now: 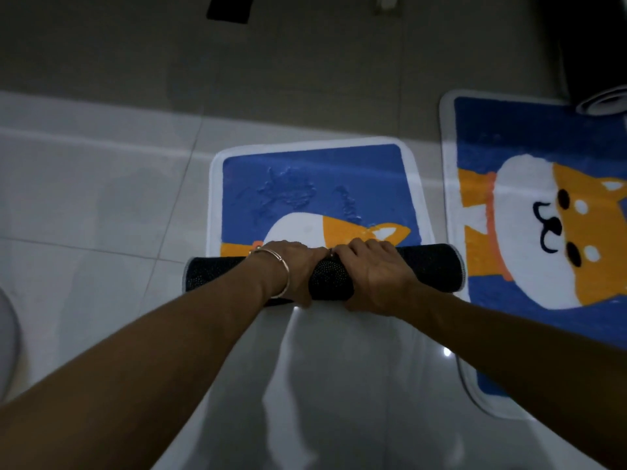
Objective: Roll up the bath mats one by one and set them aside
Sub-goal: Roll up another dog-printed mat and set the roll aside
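Two-handed grip on the half-rolled mat (315,198) at centre frame: left hand (295,269) and right hand (373,276) touching side by side, fingers curled over the top of the roll (429,266), thumbs tucked on its near side. Dark dotted backing outward on the roll, lying crosswise on the pale tiled floor (101,198). Beyond it, toward the top of the frame, the unrolled part flat on the tiles: blue pile, white border, part of an orange-and-white dog. Thin bangle (283,266) round the left wrist. At right of frame, just beside the roll's end, a flat mat (526,232) with the same dog design, fully spread out. At upper right, a rolled-up mat (604,103) resting on that flat mat's far corner. At top left, a dark square (230,8) set in the floor
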The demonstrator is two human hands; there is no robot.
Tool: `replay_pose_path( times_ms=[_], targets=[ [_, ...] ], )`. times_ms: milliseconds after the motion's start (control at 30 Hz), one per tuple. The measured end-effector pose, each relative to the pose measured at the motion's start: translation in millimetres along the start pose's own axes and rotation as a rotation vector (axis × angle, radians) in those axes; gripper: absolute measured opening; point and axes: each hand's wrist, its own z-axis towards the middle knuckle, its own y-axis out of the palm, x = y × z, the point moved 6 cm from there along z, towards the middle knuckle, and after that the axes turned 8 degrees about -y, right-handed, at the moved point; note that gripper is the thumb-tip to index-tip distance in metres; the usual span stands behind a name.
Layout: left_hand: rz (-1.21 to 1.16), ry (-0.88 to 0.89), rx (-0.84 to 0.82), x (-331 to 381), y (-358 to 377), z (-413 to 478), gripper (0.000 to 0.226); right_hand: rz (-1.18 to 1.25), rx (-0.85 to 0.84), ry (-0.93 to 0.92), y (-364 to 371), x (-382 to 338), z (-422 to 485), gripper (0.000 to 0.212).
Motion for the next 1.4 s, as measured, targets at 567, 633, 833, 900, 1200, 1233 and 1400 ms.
replay_pose_path(
  times_ms=[567, 633, 833, 900, 1200, 1233, 1400],
  targets=[
    [-0.081, -0.044, 0.116, -3, 6, -12, 0.074, 0.081, -0.020, -0.030, -3, -2, 3, 0.060],
    [0.024, -0.042, 0.265, -3, 7, -19, 0.087, 0.202, -0.128, -0.012, -11, 5, 14, 0.061],
    [0.029, -0.091, 0.221, -11, 2, -13, 0.067, 0.181, -0.040, -0.031, -16, -2, 11, 0.071],
    [-0.093, -0.064, 0.086, -18, -2, -6, 0.065, 0.033, 0.001, -0.053, -12, -7, 4, 0.081],
    [0.158, -0.036, 0.294, -7, 2, -20, 0.089, 0.318, -0.246, -0.003, -16, 2, 18, 0.072],
    [0.146, -0.037, 0.283, -8, 1, -17, 0.083, 0.326, -0.212, 0.003, -15, 0, 14, 0.073],
    [-0.041, 0.011, 0.137, -14, -7, -3, 0.070, 0.127, 0.015, 0.005, -11, -9, 1, 0.082]
  ],
)
